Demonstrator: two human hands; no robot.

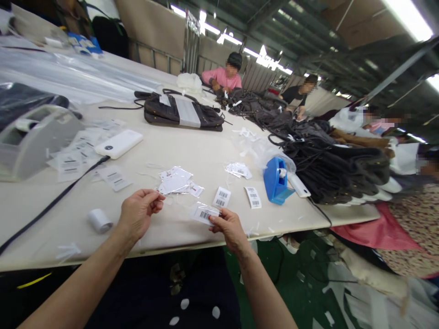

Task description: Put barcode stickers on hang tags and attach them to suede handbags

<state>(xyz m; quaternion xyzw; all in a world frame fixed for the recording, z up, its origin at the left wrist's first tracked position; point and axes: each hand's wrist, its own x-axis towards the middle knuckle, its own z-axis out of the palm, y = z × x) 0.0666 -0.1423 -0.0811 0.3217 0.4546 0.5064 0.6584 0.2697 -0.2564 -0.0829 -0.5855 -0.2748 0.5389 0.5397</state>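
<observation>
While a glossy white barcode tag [202, 214] was pinched by the right hand [231, 227], the left hand [139, 213] was closed. White cards [175, 181] were heaped nearby.

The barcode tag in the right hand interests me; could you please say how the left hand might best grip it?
Probably pinch the barcode tag by its left end, from the left: the right hand holds its right end, leaving the left end jutting toward the left hand. Its thin, flat shape suits a light pinch across both faces.
</observation>
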